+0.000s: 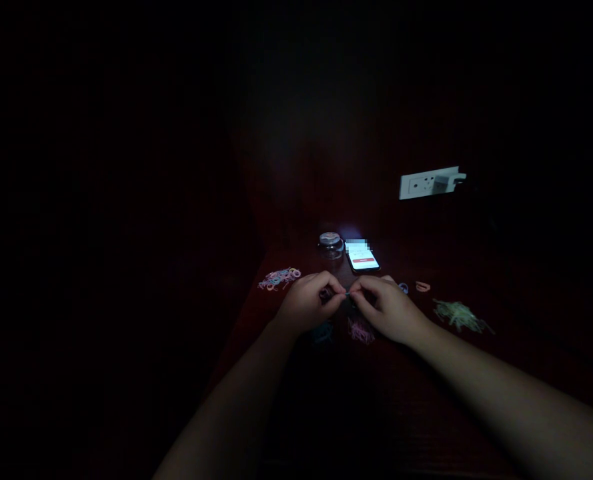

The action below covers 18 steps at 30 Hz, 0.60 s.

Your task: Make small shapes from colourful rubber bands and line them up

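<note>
My left hand point(312, 301) and my right hand point(383, 303) meet above the table, thumb and forefinger pinched on each. Between the fingertips a tiny bluish piece point(347, 293) shows, which looks like a small rubber band. Just below my hands lie a pile of pink rubber bands point(360, 330) and a dark teal pile point(322, 333), hard to see in the dimness. Left of my left hand is a mixed pile of pink, blue and white bands point(279, 279). A yellow-green pile point(460, 315) spreads to the right of my right hand.
Behind my hands stand a round clear jar with a lid point(331, 245) and a phone with a lit screen point(363, 257). An orange band point(423, 287) and a bluish loop point(403, 288) lie right. A wall socket point(429, 183) holds a plug. Surroundings are very dark.
</note>
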Motion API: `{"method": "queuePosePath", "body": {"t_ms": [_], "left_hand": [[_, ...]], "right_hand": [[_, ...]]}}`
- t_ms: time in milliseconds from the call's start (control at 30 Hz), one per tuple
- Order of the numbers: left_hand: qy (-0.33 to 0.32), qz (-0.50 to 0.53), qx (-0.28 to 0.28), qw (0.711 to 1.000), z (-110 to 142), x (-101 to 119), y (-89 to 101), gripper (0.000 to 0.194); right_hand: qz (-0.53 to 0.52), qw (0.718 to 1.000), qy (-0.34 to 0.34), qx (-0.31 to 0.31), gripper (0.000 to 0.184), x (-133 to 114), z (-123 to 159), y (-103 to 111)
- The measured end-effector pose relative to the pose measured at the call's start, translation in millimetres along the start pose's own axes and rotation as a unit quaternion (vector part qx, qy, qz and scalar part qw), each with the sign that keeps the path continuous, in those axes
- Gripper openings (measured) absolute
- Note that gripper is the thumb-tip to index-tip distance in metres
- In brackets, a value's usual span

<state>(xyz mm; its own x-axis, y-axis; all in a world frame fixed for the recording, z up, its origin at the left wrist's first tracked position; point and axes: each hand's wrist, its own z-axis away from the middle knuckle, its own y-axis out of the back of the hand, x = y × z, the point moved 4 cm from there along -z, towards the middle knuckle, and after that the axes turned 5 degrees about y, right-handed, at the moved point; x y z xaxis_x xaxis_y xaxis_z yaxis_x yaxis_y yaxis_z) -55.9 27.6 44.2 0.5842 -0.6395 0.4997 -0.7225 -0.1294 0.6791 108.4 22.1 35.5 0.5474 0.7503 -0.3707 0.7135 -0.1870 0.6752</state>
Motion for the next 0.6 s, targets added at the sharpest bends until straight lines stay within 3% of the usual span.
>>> {"method": "queuePosePath", "body": {"t_ms": [600], "left_hand": [[0.017, -0.008, -0.021, 1.0, 0.4, -4.0, 9.6, 0.004]], "right_hand": [[-0.006, 1.0, 0.017, -0.014, 0.014, 5.6, -0.9, -0.4]]}}
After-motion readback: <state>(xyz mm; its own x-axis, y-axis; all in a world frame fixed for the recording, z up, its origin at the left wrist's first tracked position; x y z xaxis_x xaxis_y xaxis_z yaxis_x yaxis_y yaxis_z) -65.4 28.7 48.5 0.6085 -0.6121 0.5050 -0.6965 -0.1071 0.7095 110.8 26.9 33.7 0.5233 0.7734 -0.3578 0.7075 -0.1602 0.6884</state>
